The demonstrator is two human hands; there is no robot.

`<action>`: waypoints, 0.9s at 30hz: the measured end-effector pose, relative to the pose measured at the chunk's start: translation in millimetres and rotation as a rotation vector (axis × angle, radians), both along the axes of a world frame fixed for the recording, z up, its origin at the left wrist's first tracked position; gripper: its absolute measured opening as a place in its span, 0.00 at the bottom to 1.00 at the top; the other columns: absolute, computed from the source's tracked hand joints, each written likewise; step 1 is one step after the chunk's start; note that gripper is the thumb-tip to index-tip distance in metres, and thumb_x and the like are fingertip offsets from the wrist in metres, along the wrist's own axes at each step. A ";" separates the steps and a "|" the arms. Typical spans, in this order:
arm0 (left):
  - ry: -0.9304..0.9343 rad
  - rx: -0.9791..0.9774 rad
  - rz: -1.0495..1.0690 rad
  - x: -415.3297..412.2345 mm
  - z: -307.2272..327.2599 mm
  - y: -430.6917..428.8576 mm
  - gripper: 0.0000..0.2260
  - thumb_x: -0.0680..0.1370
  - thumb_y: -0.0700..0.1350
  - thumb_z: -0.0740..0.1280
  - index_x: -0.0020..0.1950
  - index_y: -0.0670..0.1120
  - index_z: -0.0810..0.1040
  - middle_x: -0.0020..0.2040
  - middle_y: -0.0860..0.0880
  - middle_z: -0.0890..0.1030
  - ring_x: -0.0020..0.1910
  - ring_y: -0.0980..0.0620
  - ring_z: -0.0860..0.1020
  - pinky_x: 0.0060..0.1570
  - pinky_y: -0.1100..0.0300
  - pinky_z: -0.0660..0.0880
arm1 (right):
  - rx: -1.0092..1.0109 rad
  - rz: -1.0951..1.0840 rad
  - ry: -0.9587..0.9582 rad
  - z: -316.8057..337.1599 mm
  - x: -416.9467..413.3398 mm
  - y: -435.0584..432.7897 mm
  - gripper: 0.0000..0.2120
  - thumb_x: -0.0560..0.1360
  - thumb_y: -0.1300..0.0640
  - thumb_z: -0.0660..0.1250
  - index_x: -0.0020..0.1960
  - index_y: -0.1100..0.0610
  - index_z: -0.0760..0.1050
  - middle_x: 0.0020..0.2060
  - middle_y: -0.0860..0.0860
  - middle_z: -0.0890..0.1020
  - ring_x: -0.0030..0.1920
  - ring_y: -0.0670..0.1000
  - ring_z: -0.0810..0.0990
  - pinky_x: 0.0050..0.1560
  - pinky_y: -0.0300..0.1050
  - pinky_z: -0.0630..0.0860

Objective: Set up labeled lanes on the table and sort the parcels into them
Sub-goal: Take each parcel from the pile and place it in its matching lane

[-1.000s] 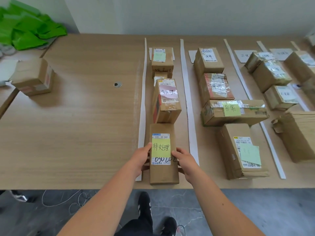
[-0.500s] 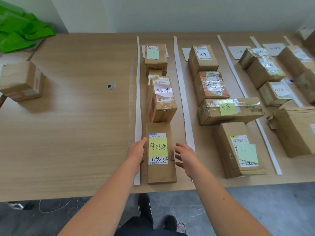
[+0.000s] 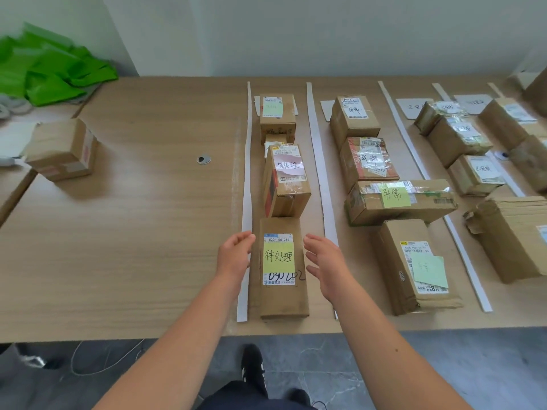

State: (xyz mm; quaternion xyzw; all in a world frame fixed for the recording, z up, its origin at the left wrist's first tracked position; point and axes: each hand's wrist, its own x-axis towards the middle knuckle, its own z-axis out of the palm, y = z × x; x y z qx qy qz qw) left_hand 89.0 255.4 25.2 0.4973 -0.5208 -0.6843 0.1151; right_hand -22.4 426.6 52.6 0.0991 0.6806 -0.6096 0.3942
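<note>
A long brown parcel (image 3: 282, 300) with a yellow handwritten note lies at the near end of the leftmost lane, between two white paper strips (image 3: 246, 202) (image 3: 321, 184). My left hand (image 3: 235, 255) hovers just left of it, fingers relaxed, holding nothing. Spread open, my right hand (image 3: 324, 266) hangs just right of the parcel, apart from it. Further up the same lane stand a parcel with a pink note (image 3: 285, 184) and another box (image 3: 276, 116). The lane to the right holds several labeled parcels (image 3: 399, 199).
A lone cardboard box (image 3: 63, 150) sits on the table's far left, beside green bags (image 3: 50, 72). More parcels and stacked cardboard (image 3: 515, 235) fill the lanes at the right. A round metal grommet (image 3: 203, 159) is set in the tabletop (image 3: 133, 232). My shoe shows below the table edge.
Both hands have let go of the yellow-note parcel and drawn apart to its sides. The parcel stays where it was set in the lane.
</note>
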 end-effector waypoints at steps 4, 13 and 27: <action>0.025 -0.010 0.068 28.6 5.9 -0.2 0.06 0.81 0.47 0.73 0.58 0.53 0.83 0.55 0.48 0.85 0.57 0.50 0.82 0.56 0.48 0.81 | -0.018 0.057 0.099 11.1 17.3 -9.2 0.14 0.83 0.52 0.69 0.68 0.51 0.78 0.57 0.49 0.85 0.60 0.50 0.81 0.59 0.51 0.78; 0.066 -0.021 0.281 103.2 26.5 -25.5 0.07 0.82 0.47 0.72 0.60 0.52 0.83 0.59 0.49 0.85 0.60 0.50 0.83 0.56 0.49 0.80 | -0.166 0.248 0.019 23.8 87.7 -71.3 0.08 0.83 0.52 0.71 0.61 0.49 0.81 0.62 0.53 0.84 0.65 0.55 0.82 0.69 0.60 0.78; 0.127 -0.136 0.348 170.1 21.8 -230.6 0.09 0.83 0.41 0.71 0.63 0.48 0.82 0.58 0.48 0.84 0.53 0.53 0.81 0.55 0.54 0.76 | -0.168 0.299 -0.017 19.1 147.2 -301.2 0.12 0.84 0.49 0.68 0.65 0.52 0.79 0.63 0.55 0.83 0.64 0.57 0.82 0.69 0.63 0.78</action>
